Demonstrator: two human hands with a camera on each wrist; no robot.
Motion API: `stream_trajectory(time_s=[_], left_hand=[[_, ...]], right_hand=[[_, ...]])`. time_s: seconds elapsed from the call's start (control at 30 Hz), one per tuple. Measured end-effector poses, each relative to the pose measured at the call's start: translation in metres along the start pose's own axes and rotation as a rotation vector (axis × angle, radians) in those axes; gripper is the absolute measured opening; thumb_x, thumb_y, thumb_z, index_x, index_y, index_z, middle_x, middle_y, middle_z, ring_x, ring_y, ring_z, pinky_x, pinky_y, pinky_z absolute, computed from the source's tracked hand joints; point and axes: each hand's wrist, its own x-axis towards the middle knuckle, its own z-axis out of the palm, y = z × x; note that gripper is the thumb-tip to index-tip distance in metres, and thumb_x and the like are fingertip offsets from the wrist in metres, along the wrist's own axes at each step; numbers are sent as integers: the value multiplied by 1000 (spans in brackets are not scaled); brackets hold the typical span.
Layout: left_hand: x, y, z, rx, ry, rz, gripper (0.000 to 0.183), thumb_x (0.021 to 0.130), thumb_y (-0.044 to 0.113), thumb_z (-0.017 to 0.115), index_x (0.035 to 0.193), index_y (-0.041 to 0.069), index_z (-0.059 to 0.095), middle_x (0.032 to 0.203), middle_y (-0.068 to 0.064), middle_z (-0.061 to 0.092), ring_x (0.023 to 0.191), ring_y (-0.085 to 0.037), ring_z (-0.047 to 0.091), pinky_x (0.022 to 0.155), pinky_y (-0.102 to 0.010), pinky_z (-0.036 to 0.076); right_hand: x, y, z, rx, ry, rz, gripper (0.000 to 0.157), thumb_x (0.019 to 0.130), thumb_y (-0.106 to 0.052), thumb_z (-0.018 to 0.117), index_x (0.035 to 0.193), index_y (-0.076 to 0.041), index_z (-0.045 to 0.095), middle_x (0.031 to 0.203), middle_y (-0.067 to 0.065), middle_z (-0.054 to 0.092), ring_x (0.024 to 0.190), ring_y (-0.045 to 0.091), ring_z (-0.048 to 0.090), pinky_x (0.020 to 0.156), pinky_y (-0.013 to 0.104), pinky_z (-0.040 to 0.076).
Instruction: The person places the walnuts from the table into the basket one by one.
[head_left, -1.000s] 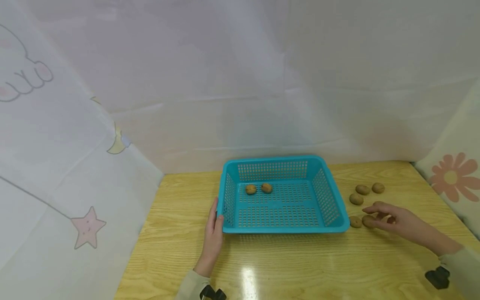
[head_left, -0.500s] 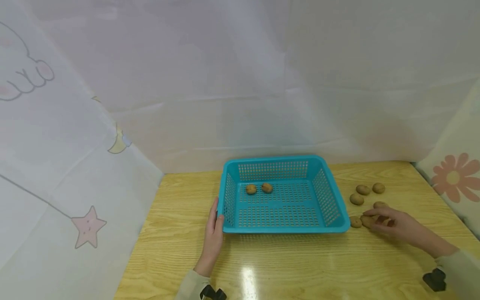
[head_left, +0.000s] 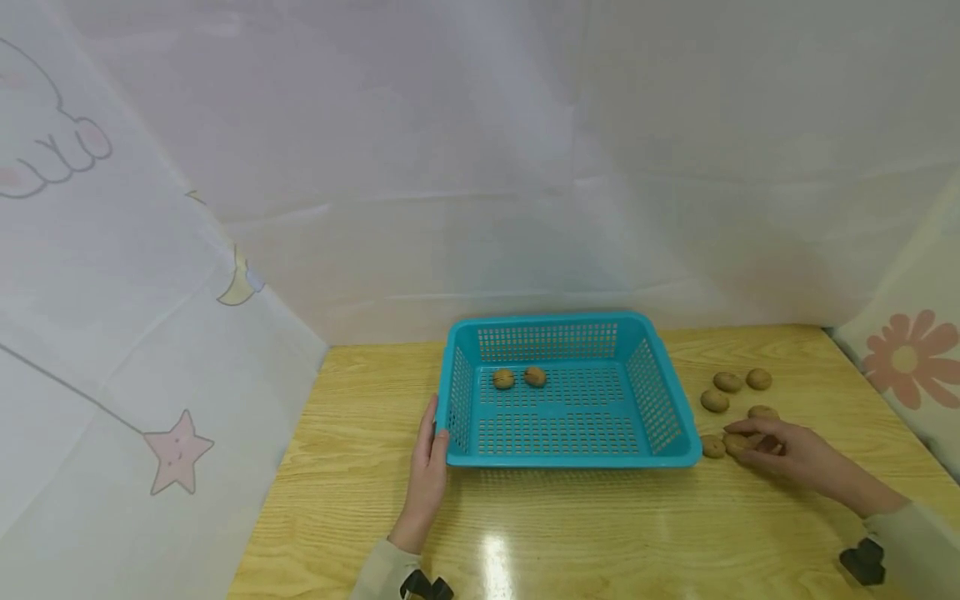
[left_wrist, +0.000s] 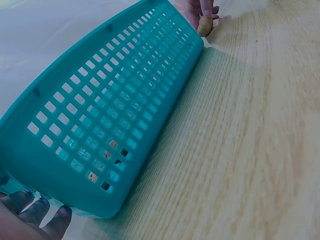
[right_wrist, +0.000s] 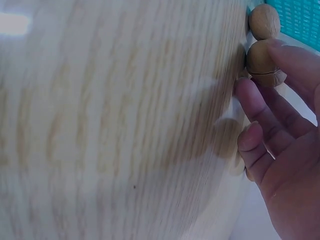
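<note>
A blue-green plastic basket with a slotted floor and sides sits on the wooden table. My left hand holds its left end, thumb over the rim and fingers along the outer side. Inside lie two walnuts, one on the left and another beside it. To the basket's right, my right hand pinches a walnut between thumb and fingers, low at the table. Another walnut touches it on the basket side. The right fingertips partly hide the pinched walnut in the head view.
Several more walnuts lie behind my right hand, among them a back one, one near the basket and one just past the fingers. A pale printed sheet stands behind the table and along both sides.
My right hand has shifted slightly and its fingers have come round the walnut, uncovering another walnut behind the hand. My left hand and the basket have stayed in place.
</note>
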Motion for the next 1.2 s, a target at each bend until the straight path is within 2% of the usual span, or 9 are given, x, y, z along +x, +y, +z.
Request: stream_trajectory(time_s=[0.17,0.4,0.63,0.9,1.03,1.2], left_hand=[[0,0,0,-7,-1,-1,51,102,6,32,150,17,17,154,1,18,141,-19,19,107,-19,25],[0,0,0,-17,-1,-2,51,102,6,32,150,16,17,154,0,18,140,-20,19,109,-31,24],[0,-1,-1,-8,3,2,52,101,5,32,150,16,18,154,0,18,140,-19,20,110,-32,23],[1,0,-1,6,-2,-9,52,102,7,32,150,18,17,154,3,18,140,-17,19,110,-33,23],[0,-1,-1,-4,-5,-4,52,102,7,32,150,18,17,154,3,17,140,-17,19,110,-33,23],[0,-1,-1,-8,-10,-4,52,102,7,31,150,18,16,154,1,17,140,-19,19,110,-35,23]], right_hand=[[0,-4,-4,3,6,4,34,84,-14,71,116,-9,63,97,2,63,75,-2,56,59,23,49],[3,-15,-18,-7,14,-5,35,84,-12,70,117,-8,62,97,-2,63,74,-2,55,55,22,48],[5,-26,-28,22,-1,56,34,88,-18,66,121,-9,60,101,-5,62,78,0,55,55,23,47],[10,-36,-42,29,-22,102,36,90,-21,63,124,-9,58,105,-2,61,78,1,57,57,24,48],[13,-42,-48,39,-5,76,36,90,-17,63,124,-8,58,103,-3,62,79,0,58,57,24,49],[19,-51,-55,53,8,49,35,91,-14,62,125,-7,58,103,-12,60,80,1,58,59,24,50]])
